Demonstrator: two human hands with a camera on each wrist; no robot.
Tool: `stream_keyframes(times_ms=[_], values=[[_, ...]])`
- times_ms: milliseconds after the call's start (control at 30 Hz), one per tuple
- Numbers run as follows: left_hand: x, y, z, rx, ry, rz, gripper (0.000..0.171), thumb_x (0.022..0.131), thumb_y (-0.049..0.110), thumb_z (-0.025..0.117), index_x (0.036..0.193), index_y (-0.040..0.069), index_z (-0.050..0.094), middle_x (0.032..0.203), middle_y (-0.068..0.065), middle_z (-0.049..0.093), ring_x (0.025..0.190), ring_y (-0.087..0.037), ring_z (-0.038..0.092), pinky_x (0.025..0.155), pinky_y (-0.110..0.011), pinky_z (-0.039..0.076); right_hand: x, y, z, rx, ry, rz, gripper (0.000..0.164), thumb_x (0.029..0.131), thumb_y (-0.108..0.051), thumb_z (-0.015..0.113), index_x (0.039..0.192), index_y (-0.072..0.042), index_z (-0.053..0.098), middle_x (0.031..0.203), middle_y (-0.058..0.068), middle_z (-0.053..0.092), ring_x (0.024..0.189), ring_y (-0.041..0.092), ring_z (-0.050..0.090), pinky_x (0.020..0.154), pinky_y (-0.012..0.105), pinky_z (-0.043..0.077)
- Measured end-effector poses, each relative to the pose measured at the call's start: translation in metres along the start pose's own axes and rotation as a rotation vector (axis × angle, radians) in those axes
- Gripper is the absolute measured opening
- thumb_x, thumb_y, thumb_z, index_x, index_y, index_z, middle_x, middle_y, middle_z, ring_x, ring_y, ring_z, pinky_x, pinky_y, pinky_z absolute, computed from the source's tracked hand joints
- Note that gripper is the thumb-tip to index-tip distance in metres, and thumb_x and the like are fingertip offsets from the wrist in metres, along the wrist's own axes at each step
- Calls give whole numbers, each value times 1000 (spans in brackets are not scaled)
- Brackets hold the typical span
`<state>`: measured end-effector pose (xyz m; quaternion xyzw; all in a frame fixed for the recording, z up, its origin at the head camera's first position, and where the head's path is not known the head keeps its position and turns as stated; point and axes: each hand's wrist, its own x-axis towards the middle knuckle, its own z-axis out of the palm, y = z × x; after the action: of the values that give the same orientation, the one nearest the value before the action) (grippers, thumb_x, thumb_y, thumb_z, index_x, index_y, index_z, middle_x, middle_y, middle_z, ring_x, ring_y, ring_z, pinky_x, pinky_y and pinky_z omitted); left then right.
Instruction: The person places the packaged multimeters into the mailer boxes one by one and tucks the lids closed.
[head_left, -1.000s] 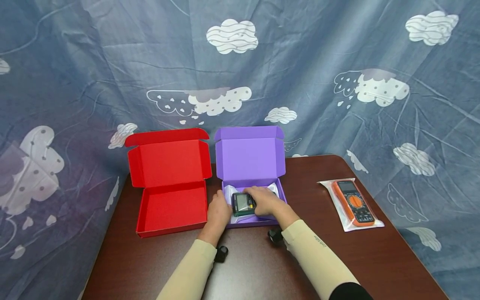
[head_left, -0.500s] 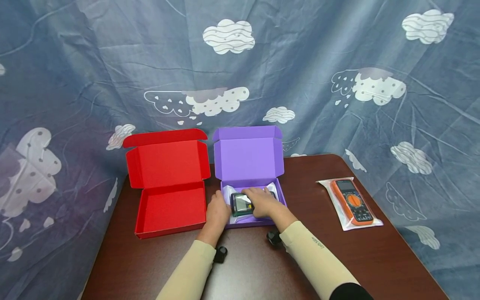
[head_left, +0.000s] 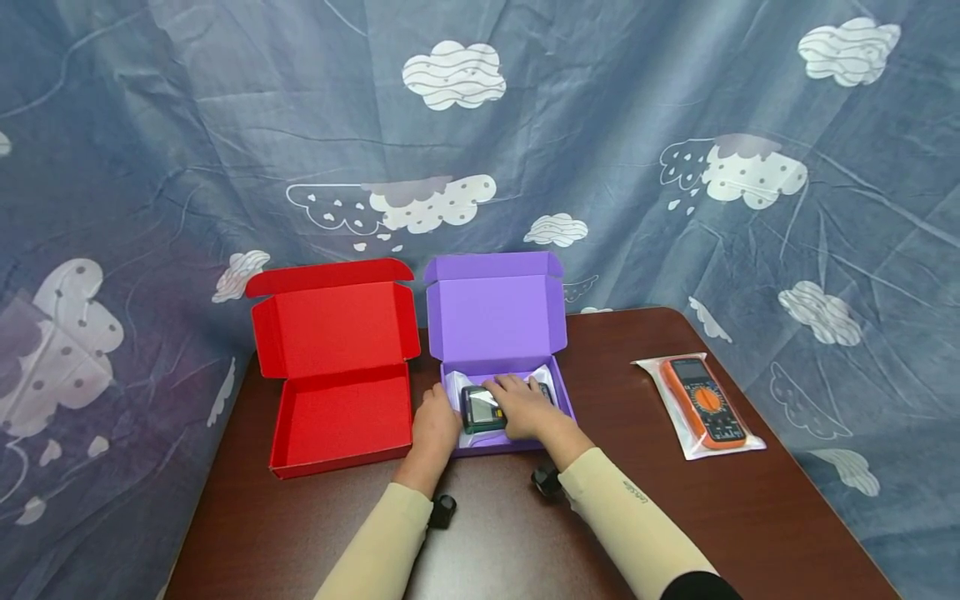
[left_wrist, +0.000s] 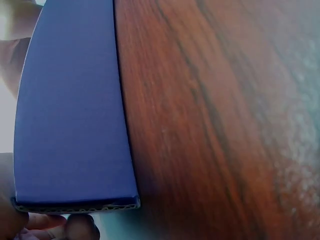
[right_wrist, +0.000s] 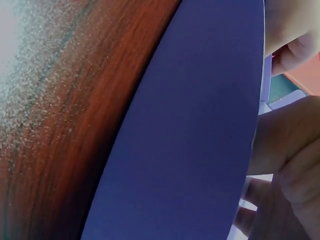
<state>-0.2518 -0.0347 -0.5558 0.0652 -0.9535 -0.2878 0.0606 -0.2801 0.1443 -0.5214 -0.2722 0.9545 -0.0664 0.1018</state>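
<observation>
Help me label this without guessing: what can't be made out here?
Head view: right part of the dark green meter, mostly covered by the right hand.
Head view: dial markings of the orange multimeter, too small to read.
Both wrist views: interior of the purple cardboard box, largely hidden by its front wall.
Head view: left sleeve, cut by bottom edge.

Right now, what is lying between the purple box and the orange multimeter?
Between the purple box and the orange multimeter lies bare tabletop, then its clear bag's edge; the head view shows this.
</observation>
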Motion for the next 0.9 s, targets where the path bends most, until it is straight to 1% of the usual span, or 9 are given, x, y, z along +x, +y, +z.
stream_keyframes(times_ms=[100,200,300,400,567,733,800,900], values=[[-1,2,-1,45,-7,21,53,88,8,76,130,-12,52,110,-26,59,91,-39,68,85,-47,58,-2,0,0,-2,-8,12,94,70,-5,82,155,-9,42,156,20,40,146,42,32,114,68,24],[-1,4,-3,68,-2,34,59,88,9,75,136,-14,50,115,-27,58,93,-39,68,86,-47,57,-5,0,0,6,-7,16,96,71,-4,81,157,-9,39,158,22,37,148,44,29,114,67,22],[-1,6,-5,67,9,33,59,89,8,75,137,-15,50,118,-27,57,92,-40,68,86,-47,57,-6,0,0,27,-2,13,96,71,-4,80,157,-8,39,159,22,35,149,44,28,115,68,21],[-2,7,-6,56,22,31,57,90,9,73,137,-15,51,117,-27,57,91,-40,69,85,-47,58,-7,1,0,36,2,11,94,72,-8,80,157,-7,39,160,22,34,149,44,27,115,68,21],[-1,10,-7,10,77,69,54,91,10,70,135,-16,53,114,-27,58,91,-41,69,86,-49,57,-10,2,0,56,11,10,93,76,-16,81,157,-7,39,161,22,33,150,44,26,115,68,20],[4,11,-10,-27,157,111,52,91,9,68,135,-15,54,112,-29,60,95,-44,67,88,-51,55,-13,7,0,106,26,3,92,77,-18,79,157,-4,37,162,23,31,150,45,25,115,69,20],[5,12,-12,-48,190,121,51,91,7,67,135,-15,54,115,-29,61,99,-43,67,91,-51,55,-14,9,0,123,47,-3,90,77,-17,77,157,-3,37,161,23,32,149,45,26,114,69,21],[8,13,-15,-93,219,120,49,92,7,65,136,-12,55,126,-29,61,108,-43,66,96,-52,53,-16,15,-2,155,108,-27,84,78,-13,74,155,-2,40,160,24,34,148,46,28,113,69,23]])
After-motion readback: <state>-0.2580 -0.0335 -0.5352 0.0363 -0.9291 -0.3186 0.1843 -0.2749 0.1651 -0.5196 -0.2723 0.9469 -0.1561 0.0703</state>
